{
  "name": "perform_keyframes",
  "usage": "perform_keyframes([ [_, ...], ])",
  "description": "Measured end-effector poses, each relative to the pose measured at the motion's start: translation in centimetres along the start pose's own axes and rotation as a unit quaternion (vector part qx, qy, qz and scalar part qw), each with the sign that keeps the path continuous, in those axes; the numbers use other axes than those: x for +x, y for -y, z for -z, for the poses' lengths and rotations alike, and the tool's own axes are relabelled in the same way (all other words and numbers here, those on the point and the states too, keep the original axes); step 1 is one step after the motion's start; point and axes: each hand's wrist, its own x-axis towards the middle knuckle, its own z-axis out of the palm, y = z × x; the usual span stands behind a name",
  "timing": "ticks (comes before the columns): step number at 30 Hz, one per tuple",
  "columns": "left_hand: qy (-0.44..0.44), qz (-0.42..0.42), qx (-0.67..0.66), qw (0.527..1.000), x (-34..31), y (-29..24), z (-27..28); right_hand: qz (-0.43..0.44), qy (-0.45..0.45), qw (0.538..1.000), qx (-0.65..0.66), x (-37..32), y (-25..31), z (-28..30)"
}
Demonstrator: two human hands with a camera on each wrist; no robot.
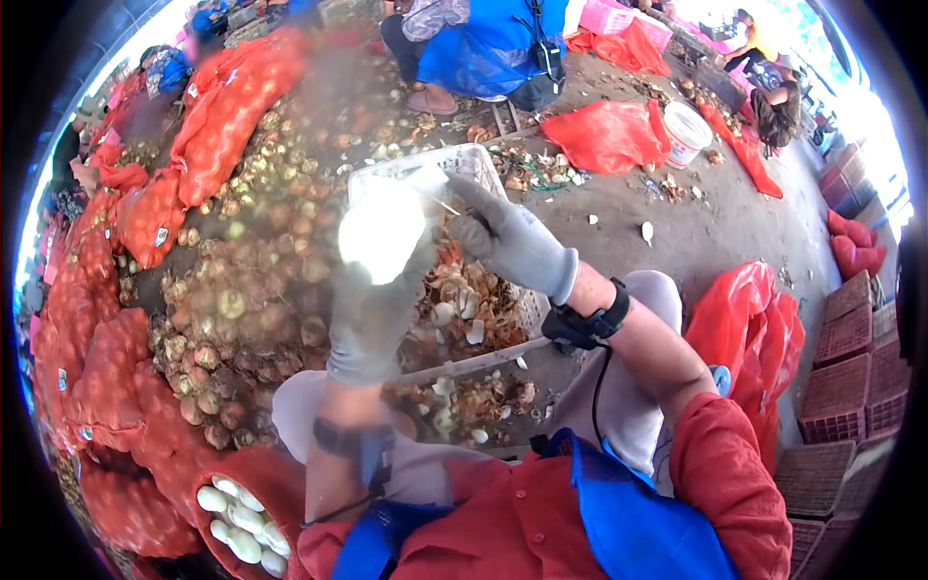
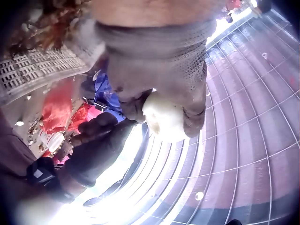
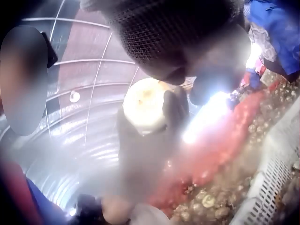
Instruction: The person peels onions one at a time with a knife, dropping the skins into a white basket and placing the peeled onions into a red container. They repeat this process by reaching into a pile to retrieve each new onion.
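Note:
My gloved left hand [image 1: 372,324] grips a peeled white onion [image 2: 166,117] over the crate, thumb and fingers around its sides. In the head view strong glare washes the onion out. My gloved right hand [image 1: 517,242] is just to the right of it, fingers curled around a small knife [image 1: 445,205]; only a thin pale sliver of its blade shows, pointing toward the onion. The right wrist view shows the onion's cut end [image 3: 144,104] facing the right hand. Below both hands stands a white plastic crate [image 1: 493,174] with brown onion skins [image 1: 464,290] in it.
Unpeeled onions [image 1: 242,300] cover the ground to the left, beside full red mesh sacks [image 1: 106,387]. An open sack of peeled onions [image 1: 246,522] stands by my left leg. Red bags [image 1: 744,329] and stacked crates [image 1: 836,396] are on the right. A white bucket [image 1: 686,133] stands further off.

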Motion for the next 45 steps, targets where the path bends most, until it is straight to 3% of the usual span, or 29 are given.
perform_keyframes([
  [2,0.003,0.073,-0.169,0.983,-0.1,0.0,-0.4,0.024,-0.030,0.991,-0.128,-0.7,0.8,-0.1],
  [5,0.043,0.010,-0.205,0.978,0.0,1.0,0.6,0.046,-0.038,0.998,-0.004,-1.3,2.8,0.3],
  [8,0.042,0.028,-0.135,0.990,0.5,1.4,1.6,0.073,0.002,0.994,-0.087,-2.7,4.3,0.2],
  [9,0.032,-0.028,0.055,0.998,0.7,1.6,1.8,0.117,-0.014,0.987,-0.107,-2.8,4.3,0.2],
  [10,0.021,-0.082,0.243,0.966,0.7,2.0,1.9,0.160,-0.032,0.978,-0.128,-2.8,4.3,0.2],
  [11,0.022,-0.164,0.248,0.954,0.8,2.5,1.7,0.171,-0.017,0.968,-0.183,-2.7,4.4,0.5],
  [14,0.049,-0.120,0.214,0.968,0.0,-0.3,-0.4,0.175,-0.007,0.952,-0.250,-2.8,4.1,0.4],
  [17,0.029,-0.143,0.206,0.968,-0.2,-0.3,-1.5,0.107,0.008,0.951,-0.289,-2.9,3.7,0.2],
  [19,0.006,-0.138,0.166,0.976,-0.2,-0.4,-1.5,0.172,-0.021,0.936,-0.305,-2.6,3.2,-0.2],
  [23,0.070,-0.160,0.293,0.940,1.0,0.5,0.7,0.140,0.033,0.896,-0.419,-2.3,3.2,0.3],
  [24,0.075,-0.170,0.353,0.917,1.2,0.5,0.6,0.136,0.029,0.896,-0.422,-2.3,2.6,-0.3],
  [25,0.048,-0.181,0.356,0.915,1.2,0.5,0.4,0.172,-0.034,0.943,-0.282,-2.0,2.2,-1.1],
  [26,0.049,-0.182,0.355,0.916,1.3,0.6,0.3,0.123,-0.050,0.984,-0.117,-2.4,2.1,-1.4],
  [27,0.021,-0.225,0.377,0.898,1.2,0.5,0.1,0.085,-0.082,0.991,0.058,-2.7,2.3,-1.8],
  [28,-0.010,-0.266,0.398,0.878,1.0,0.3,0.1,0.084,-0.077,0.992,0.058,-2.3,2.0,-1.2],
  [29,0.009,-0.227,0.332,0.916,0.0,-0.4,0.3,0.033,-0.108,0.988,0.103,-1.3,1.3,0.1],
  [30,0.008,-0.226,0.333,0.915,-0.3,-0.4,0.6,-0.018,-0.143,0.978,0.147,-0.5,0.5,1.5],
  [32,0.051,-0.194,0.258,0.945,-0.2,-0.5,0.7,-0.038,-0.118,0.992,-0.001,-0.3,-1.0,2.8],
  [34,0.058,-0.163,0.193,0.966,-0.1,-0.5,0.6,-0.011,-0.077,0.997,-0.024,-1.2,-0.2,1.6],
  [36,0.027,-0.178,0.306,0.935,0.0,-0.3,1.0,-0.004,-0.061,0.998,-0.017,-1.8,1.7,1.2],
  [38,0.024,-0.217,0.353,0.910,0.1,-0.6,1.0,0.032,0.018,0.999,0.015,-2.4,3.9,2.1],
  [39,0.030,-0.222,0.407,0.885,0.0,-0.9,1.2,0.125,-0.013,0.992,-0.022,-2.3,3.8,1.4],
  [40,0.036,-0.227,0.461,0.857,0.0,-1.3,1.2,0.126,-0.014,0.992,-0.023,-2.3,3.4,1.2],
  [41,0.038,-0.245,0.482,0.840,-0.1,-1.7,0.9,0.136,0.003,0.983,-0.122,-2.3,2.8,1.2],
  [42,0.041,-0.247,0.482,0.840,-0.2,-1.5,0.5,0.122,0.010,0.978,-0.172,-2.4,3.1,1.1],
  [44,0.037,-0.127,0.224,0.966,-0.5,-0.7,-0.4,0.106,0.015,0.969,-0.221,-2.4,3.4,1.1],
  [45,0.053,-0.132,0.180,0.973,-0.6,-0.5,-0.6,0.099,0.001,0.975,-0.199,-2.2,3.4,1.3],
])
